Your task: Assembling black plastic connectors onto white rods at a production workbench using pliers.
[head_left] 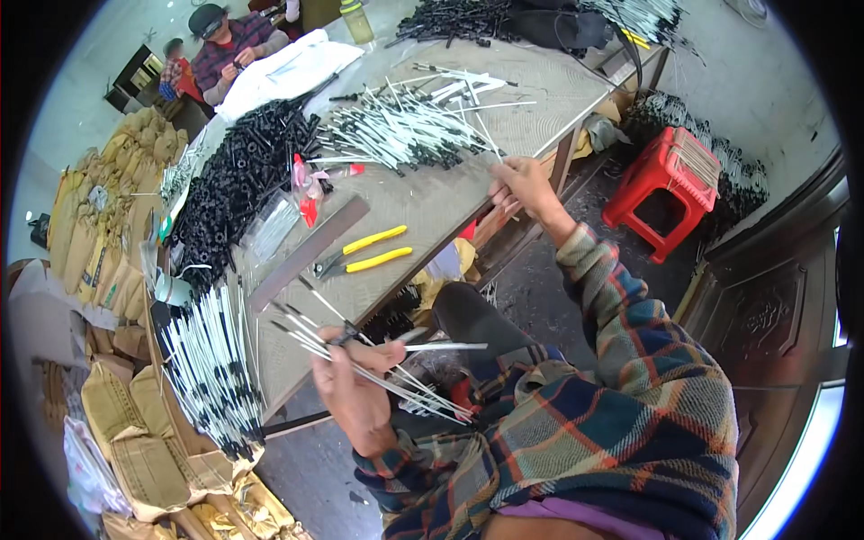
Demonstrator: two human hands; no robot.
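My left hand [353, 396] is closed around several thin white rods [409, 392] with black ends, which fan out beyond both sides of the fingers near the table's front edge. One white rod lies crosswise to the others at the thumb. Farther right, my right hand [526, 187] pinches the near end of a thin white rod [486, 129] at the table edge. That rod slants up beside a loose heap of white rods with black fittings [405, 130]. Yellow-handled pliers [373, 250] and a flat dark metal bar [310, 252] lie between my hands.
Black fittings [238, 175] are heaped at the table's left, above a stack of white rods [211, 360]. A person [236, 49] works across the table by a white sack [292, 72]. A red stool [666, 193] stands at right; brown sacks [112, 198] fill the left.
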